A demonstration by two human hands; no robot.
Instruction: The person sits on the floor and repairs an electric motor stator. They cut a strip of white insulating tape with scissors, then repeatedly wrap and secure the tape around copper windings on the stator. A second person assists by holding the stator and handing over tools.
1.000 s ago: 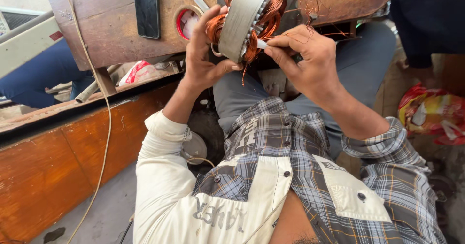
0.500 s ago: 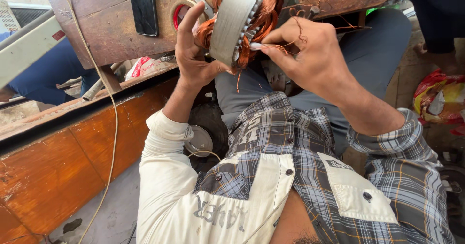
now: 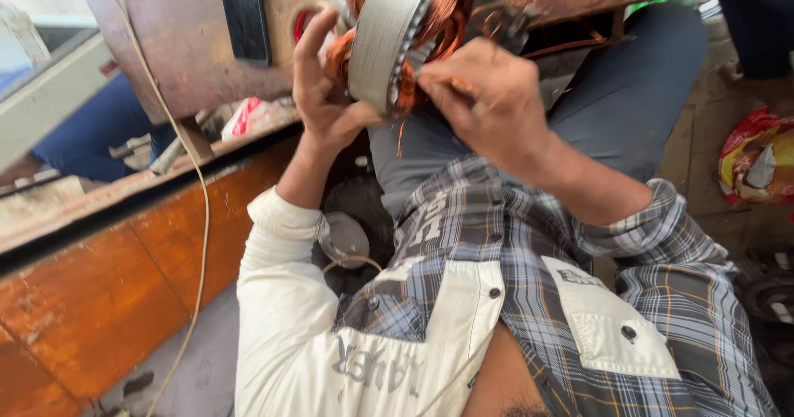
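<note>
The round grey metal motor ring (image 3: 389,40), stuffed with shiny orange copper wire (image 3: 442,16), is being held up over the person's lap. The left hand (image 3: 327,94) is wrapping around its edge, gripping it. The right hand (image 3: 488,103) is pinching the wire with closed fingertips, near a brown wooden bench (image 3: 99,276).

Two hands, left (image 3: 327,94) and right (image 3: 488,103); one motor ring (image 3: 385,36) at twelve o'clock; one snack bag (image 3: 757,156) at three o'clock.
</note>
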